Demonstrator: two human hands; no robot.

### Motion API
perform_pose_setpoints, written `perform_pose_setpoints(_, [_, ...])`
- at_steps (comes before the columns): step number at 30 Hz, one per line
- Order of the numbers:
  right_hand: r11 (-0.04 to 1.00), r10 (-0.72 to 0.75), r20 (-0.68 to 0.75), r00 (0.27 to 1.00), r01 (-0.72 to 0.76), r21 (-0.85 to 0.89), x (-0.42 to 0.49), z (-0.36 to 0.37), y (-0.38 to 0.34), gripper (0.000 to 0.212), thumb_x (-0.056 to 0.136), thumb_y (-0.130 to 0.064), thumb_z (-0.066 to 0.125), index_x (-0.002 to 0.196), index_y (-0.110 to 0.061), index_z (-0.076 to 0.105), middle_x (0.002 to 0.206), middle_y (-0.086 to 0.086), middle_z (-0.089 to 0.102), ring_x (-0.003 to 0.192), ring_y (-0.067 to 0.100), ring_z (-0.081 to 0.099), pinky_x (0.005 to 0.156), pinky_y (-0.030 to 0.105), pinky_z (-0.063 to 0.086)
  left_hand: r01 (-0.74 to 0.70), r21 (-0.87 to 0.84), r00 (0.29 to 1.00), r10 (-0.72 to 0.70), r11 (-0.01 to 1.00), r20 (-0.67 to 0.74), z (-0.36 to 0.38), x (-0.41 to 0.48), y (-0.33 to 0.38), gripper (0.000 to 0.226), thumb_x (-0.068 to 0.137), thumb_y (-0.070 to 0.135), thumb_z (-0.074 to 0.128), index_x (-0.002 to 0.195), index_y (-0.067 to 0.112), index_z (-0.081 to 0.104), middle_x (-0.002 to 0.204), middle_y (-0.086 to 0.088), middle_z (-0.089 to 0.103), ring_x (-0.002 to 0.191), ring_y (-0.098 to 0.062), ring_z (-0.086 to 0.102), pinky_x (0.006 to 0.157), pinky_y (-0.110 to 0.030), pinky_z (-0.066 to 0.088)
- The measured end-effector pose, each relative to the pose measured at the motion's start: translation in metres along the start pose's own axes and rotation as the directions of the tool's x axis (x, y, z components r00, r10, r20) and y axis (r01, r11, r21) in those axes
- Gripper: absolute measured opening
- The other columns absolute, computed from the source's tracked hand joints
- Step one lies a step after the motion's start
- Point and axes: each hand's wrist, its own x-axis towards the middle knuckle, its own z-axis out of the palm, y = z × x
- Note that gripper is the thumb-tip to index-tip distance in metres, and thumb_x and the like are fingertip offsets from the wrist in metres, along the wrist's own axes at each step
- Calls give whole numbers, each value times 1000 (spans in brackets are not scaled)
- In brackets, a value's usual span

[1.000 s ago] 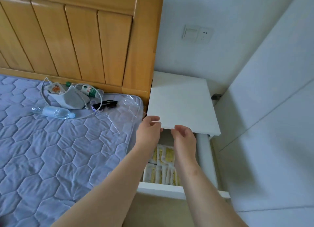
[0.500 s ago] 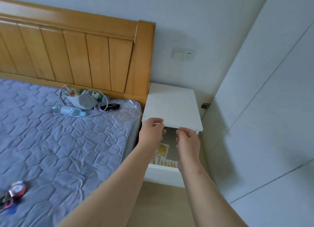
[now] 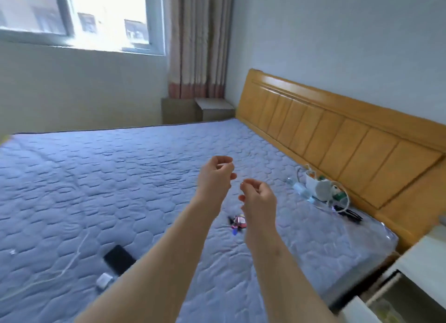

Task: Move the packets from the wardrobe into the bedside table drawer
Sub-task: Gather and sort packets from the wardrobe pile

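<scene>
Left hand and right hand loosely curled, empty, apart above bed; drawer lower right open, presumably for further packets.

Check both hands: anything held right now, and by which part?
Nothing is held, as far as this blurred frame shows. The left hand and the right hand hover over the bed, fingers loosely curled and empty.

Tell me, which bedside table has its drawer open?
The near white bedside table at the picture's right edge: its drawer is pulled out. The far bedside table by the curtain shows no open drawer.
</scene>
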Motion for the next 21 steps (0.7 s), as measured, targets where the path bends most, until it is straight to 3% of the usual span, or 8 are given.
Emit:
perform_pose_setpoints(4, [1000,-2,253,967,2,2,-78,136,6,13,90,-13,57,82,-24,58,88,-2,62,89,19,59,82,33,46,-83,7,961,82,996,-265,-162,-18,30,19,92,8,48,84,23,58,86,-3,62,74,-14,63,74,-33,49])
perform_pose_setpoints(8, [998,69,467,881,-68,-17,-179,258,18,9,91,-14,56,86,-22,58,93,0,64,92,18,61,86,34,48,-96,45,867,106,994,-486,-318,-55,45,17,93,8,48,86,20,57,86,-3,62,73,-14,62,76,-34,49])
perform_pose_setpoints(14, [993,116,722,682,-105,-60,-313,397,32,13,89,-11,57,82,-22,59,86,0,64,91,22,62,81,34,47,-86,75,650,113,993,-751,-506,-122,56,22,93,5,45,81,21,56,82,-3,62,70,-14,62,71,-31,47])
perform_pose_setpoints(21, [987,156,899,410,-104,-124,-434,505,46,12,90,-9,55,85,-18,60,82,1,61,72,13,56,65,23,42,-113,47,352,84,992,-932,-649,-205,60,21,93,7,45,83,22,57,84,-1,61,75,-16,62,68,-29,47])
